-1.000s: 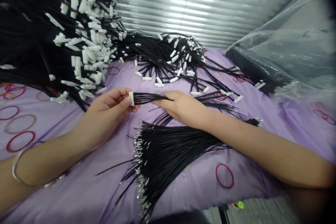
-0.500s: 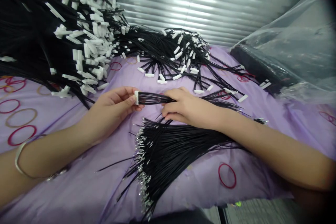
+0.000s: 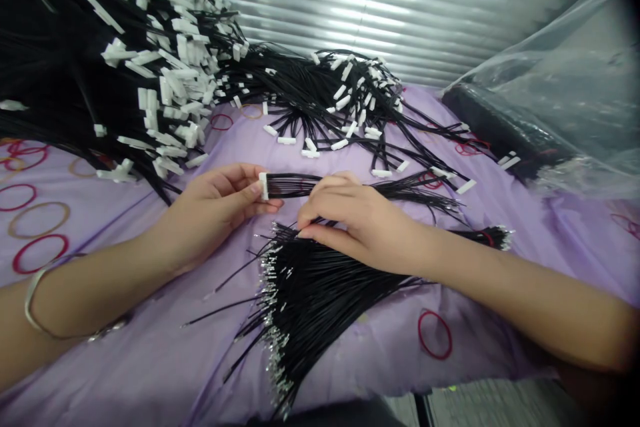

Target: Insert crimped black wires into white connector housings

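Between its thumb and fingers my left hand (image 3: 227, 197) grips a white connector housing (image 3: 263, 186). A row of black wires (image 3: 293, 185) runs from the housing to the right, passes behind my right hand and comes out beyond it with bare metal ends. My right hand (image 3: 350, 213) is closed in a pinch, thumb against fingers, at the upper edge of a fanned bundle of loose black wires (image 3: 340, 293). It seems to have a thin black wire there, partly hidden by the fingers. Small silvery terminals (image 3: 273, 340) tip the bundle's left end.
Finished wire harnesses with white connectors (image 3: 173, 90) are heaped at the back left, and more harnesses (image 3: 300, 80) lie along the back. Clear plastic (image 3: 565, 100) covers a dark bundle at the right. Rubber bands (image 3: 435, 335) lie scattered over the purple cloth (image 3: 165, 353).
My right hand has moved down and slightly left, off the connector's wires to the loose bundle's upper edge, fingers now pinched. My left hand keeps the connector almost in place.
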`<state>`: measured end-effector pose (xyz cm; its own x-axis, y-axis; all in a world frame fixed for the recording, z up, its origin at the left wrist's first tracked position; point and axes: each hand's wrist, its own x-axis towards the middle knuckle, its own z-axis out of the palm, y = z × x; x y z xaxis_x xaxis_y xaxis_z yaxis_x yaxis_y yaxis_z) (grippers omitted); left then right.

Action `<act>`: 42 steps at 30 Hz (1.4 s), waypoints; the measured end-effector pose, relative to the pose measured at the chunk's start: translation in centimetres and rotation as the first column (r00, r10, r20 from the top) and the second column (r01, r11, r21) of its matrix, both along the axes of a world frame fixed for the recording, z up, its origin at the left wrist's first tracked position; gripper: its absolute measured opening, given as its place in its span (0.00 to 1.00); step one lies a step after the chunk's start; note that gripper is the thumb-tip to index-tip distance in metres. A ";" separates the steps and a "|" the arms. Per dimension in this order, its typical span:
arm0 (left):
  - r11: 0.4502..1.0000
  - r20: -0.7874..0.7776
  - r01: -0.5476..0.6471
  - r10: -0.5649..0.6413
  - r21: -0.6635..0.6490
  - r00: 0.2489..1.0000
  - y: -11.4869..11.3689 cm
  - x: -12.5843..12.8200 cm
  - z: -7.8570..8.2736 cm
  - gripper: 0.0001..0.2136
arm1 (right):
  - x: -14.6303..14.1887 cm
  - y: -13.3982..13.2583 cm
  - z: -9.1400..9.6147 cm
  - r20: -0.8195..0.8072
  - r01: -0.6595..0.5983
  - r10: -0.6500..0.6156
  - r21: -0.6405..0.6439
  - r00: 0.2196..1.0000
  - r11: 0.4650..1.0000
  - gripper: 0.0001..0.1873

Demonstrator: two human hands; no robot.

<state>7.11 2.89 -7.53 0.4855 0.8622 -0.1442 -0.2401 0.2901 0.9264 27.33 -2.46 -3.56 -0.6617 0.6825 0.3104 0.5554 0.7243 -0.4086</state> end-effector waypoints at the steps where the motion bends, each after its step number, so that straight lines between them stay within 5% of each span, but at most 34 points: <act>1: 1.000 -0.005 0.011 -0.011 -0.012 1.000 0.0 -0.1 -0.1 0.07 | 0.0 0.1 -0.3 -0.025 -0.003 0.002 -0.027 1.000 1.000 0.05; 10: 0.993 -0.001 0.044 -0.045 -0.113 0.999 0.1 0.0 0.1 0.05 | -0.5 0.4 -0.6 -0.282 0.170 -0.248 -0.273 0.927 0.947 0.06; 17: 0.988 -0.039 0.065 -0.071 -0.140 0.997 0.0 0.0 0.2 0.04 | -0.8 1.1 -1.5 -0.226 0.366 -0.394 -0.157 0.891 0.917 0.03; 24: 0.985 -0.056 0.048 -0.057 -0.163 0.997 0.1 0.3 0.0 0.05 | -1.3 1.1 -2.1 -0.233 0.345 -0.366 -0.127 0.901 0.930 0.04; 30: 0.989 -0.057 0.075 -0.083 -0.125 0.995 -0.1 0.4 0.2 0.04 | -1.3 1.1 -2.3 -0.181 0.306 -0.301 -0.001 0.936 0.952 0.06; 35: 0.995 0.032 0.083 -0.085 0.048 0.996 -0.3 -0.2 0.9 0.10 | 0.3 -0.2 0.2 0.048 0.162 -0.194 0.369 0.980 0.915 0.11; 38: 0.983 0.046 0.053 -0.062 0.173 0.997 -0.2 -0.9 1.4 0.10 | 0.9 -0.6 0.9 0.257 -0.018 -0.030 0.180 0.966 0.983 0.11; 42: 0.981 0.044 0.017 -0.026 0.195 0.999 0.2 -1.3 1.8 0.15 | 1.1 0.2 0.1 0.294 -0.034 0.061 -0.096 0.954 0.995 0.09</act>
<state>5.78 3.11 -5.71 0.5062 0.8611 0.0480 -0.2793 0.1111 0.9538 28.38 -2.23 -3.44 -0.7471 0.6638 0.0354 0.6269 0.7213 -0.2945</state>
